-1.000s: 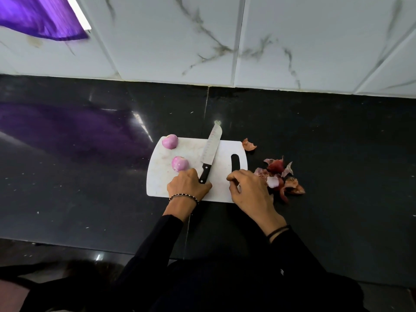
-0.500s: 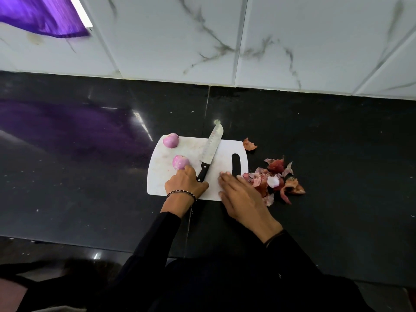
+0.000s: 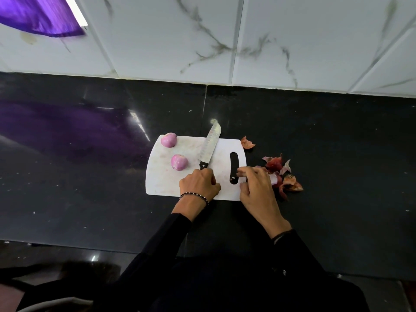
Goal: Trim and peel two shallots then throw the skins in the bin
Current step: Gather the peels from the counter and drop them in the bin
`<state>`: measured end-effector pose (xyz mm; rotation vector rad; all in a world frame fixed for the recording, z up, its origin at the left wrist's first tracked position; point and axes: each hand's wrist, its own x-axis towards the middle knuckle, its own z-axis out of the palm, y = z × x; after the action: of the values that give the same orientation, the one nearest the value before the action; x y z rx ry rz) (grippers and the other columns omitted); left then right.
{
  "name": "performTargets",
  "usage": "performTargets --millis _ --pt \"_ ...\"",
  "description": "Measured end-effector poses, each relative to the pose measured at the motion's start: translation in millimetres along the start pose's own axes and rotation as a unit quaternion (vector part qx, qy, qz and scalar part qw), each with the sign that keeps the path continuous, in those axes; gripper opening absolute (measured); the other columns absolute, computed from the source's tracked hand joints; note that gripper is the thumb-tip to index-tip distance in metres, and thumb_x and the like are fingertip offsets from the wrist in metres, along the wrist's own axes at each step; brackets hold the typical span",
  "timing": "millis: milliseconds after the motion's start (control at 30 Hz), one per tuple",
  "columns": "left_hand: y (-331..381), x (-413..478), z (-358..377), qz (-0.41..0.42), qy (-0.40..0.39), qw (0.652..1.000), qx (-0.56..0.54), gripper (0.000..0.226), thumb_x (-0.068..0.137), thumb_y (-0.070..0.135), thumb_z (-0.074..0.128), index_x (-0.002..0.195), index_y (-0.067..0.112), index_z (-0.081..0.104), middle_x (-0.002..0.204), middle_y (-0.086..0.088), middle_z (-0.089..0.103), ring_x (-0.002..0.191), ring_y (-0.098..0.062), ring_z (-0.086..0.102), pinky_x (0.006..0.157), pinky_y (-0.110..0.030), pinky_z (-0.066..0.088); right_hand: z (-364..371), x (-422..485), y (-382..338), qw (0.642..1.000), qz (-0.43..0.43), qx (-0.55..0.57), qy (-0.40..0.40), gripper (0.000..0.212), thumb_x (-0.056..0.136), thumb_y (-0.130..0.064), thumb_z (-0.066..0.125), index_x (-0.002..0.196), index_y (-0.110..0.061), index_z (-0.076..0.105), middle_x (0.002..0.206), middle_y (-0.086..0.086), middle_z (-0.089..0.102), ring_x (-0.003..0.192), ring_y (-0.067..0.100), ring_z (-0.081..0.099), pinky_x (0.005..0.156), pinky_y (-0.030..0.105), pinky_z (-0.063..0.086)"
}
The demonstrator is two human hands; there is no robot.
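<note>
Two peeled pink shallots lie on the white cutting board (image 3: 162,179), one (image 3: 168,140) at its far left corner and one (image 3: 179,162) nearer the middle. A knife (image 3: 210,145) lies flat on the board with its blade pointing away. My left hand (image 3: 199,184) is curled over the knife's black handle. At the board's right edge, by the handle slot, my right hand (image 3: 256,188) bends its fingers around loose shallot skins (image 3: 275,165). More of the reddish skin pile spreads on the counter just right of that hand.
A single skin piece (image 3: 247,143) lies off the board's far right corner. The black glossy counter (image 3: 337,143) runs wide on both sides, backed by a white marbled tile wall (image 3: 225,41). No bin is in view.
My right hand slid right across the board to its edge and closed over the skins. My left hand shifted right onto the knife handle. Shallots and knife stayed put.
</note>
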<state>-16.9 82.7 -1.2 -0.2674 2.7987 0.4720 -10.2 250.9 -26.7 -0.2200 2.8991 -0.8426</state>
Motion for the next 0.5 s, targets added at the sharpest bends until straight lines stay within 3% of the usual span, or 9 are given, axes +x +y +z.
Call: performTargets --millis 100,200,333,400,500 --pt "1.7 -0.2 0.7 0.006 -0.002 1.0 -0.009 0.017 0.088 0.04 0.06 0.094 0.025 0.063 0.098 -0.001 0.063 0.089 -0.023 0.062 0.068 -0.03 0.041 2.4 -1.9 -4.0 0.999 0.018 -0.007 -0.027 0.028 0.099 -0.019 0.055 0.127 -0.023 0.054 0.134 0.003 0.047 0.142 0.023 0.03 0.109 0.043 0.041" --pt "2.4 0.0 1.1 0.011 -0.005 1.0 -0.013 0.019 0.089 0.042 0.059 0.095 0.025 0.063 0.1 -0.002 0.064 0.09 -0.023 0.062 0.069 -0.029 0.042 2.7 6.0 -2.6 0.997 -0.007 -0.071 0.001 0.029 0.099 -0.027 0.06 0.126 -0.019 0.061 0.127 0.002 0.058 0.129 0.02 0.044 0.107 0.032 0.038" --pt "1.0 -1.3 2.7 0.004 -0.01 1.0 -0.014 0.021 0.089 0.043 0.058 0.097 0.025 0.065 0.103 -0.003 0.064 0.093 -0.025 0.062 0.069 -0.029 0.04 -2.5 26.0 -6.2 0.993 -0.003 -0.115 -0.027 0.031 0.097 -0.036 0.063 0.123 -0.02 0.069 0.116 0.001 0.062 0.112 0.016 0.053 0.086 0.028 0.046" --pt "0.2 -1.7 3.1 0.0 -0.011 1.0 -0.017 0.02 0.089 0.043 0.058 0.096 0.026 0.065 0.103 -0.003 0.064 0.094 -0.026 0.062 0.07 -0.029 0.039 -6.9 33.3 -12.4 0.985 -0.011 -0.165 -0.051 0.029 0.097 -0.037 0.062 0.121 -0.023 0.072 0.113 0.0 0.062 0.108 0.017 0.055 0.077 0.028 0.043" --pt "-0.3 -0.2 2.3 0.0 -0.01 1.0 -0.022 0.02 0.09 0.043 0.057 0.096 0.025 0.065 0.102 -0.003 0.064 0.092 -0.025 0.062 0.069 -0.029 0.04 -14.6 39.6 -20.4 0.977 -0.007 -0.196 -0.081 0.026 0.099 -0.036 0.06 0.12 -0.026 0.072 0.116 0.0 0.064 0.11 0.019 0.06 0.078 0.03 0.042"
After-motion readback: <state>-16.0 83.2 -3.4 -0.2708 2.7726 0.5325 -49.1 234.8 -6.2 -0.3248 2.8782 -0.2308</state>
